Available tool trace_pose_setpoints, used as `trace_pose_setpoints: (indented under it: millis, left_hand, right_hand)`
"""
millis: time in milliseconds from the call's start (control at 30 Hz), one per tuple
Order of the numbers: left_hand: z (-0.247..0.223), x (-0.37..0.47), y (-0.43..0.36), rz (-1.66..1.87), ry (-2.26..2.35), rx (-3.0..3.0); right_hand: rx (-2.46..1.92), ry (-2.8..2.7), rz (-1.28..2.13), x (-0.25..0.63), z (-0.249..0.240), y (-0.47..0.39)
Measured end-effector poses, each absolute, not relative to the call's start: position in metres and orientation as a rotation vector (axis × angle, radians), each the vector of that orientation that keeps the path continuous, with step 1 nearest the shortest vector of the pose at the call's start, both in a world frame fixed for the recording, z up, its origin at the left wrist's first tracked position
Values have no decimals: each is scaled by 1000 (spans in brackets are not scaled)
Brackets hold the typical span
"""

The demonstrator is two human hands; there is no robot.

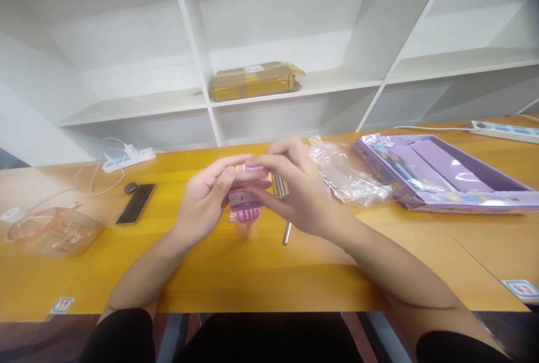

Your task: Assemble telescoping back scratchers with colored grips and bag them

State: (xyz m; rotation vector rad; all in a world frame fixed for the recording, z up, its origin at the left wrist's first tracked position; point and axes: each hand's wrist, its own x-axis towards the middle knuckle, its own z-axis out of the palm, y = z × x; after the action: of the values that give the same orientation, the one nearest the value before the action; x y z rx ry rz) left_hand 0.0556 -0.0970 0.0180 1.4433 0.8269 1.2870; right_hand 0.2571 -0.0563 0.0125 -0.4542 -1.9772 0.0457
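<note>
My left hand (210, 192) and my right hand (295, 183) meet over the middle of the table, fingers bent and closed in toward each other. Between them is a small pink and purple patterned piece (245, 206) with stripes, partly covered by my fingers; its exact kind cannot be made out. Right beside my right hand lie several silver metal rods (280, 183), and one single rod (287, 233) rests nearer to me. A crumpled clear plastic bag (353, 175) lies beyond my right hand, with thin rods at its near left side.
An open purple box (458, 201) with packaged pens stands at the right. To the left are a phone (136, 204), a small black object (131, 188), a clear orange container (59, 231) and a power strip (128, 159). A taped parcel (255, 81) lies on the white shelf (328, 83).
</note>
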Motion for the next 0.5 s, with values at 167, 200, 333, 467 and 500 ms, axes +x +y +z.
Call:
trace_pose_setpoints:
  millis: [167, 200, 333, 467, 500]
  left_hand:
    - [11, 57, -94, 1294, 875, 1517]
    - [9, 55, -92, 1286, 878, 1524]
    - [5, 46, -75, 1085, 830, 1593]
    - [3, 38, -50, 774, 874, 1683]
    - [1, 37, -44, 757, 880, 1680]
  right_hand:
    - [-394, -1991, 150, 257, 13, -53]
    - [-394, -1981, 153, 257, 12, -52]
    - [-424, -1930, 71, 257, 9, -43]
    - [-475, -1867, -70, 258, 5, -28]
    - [-489, -1858, -93, 259, 4, -24]
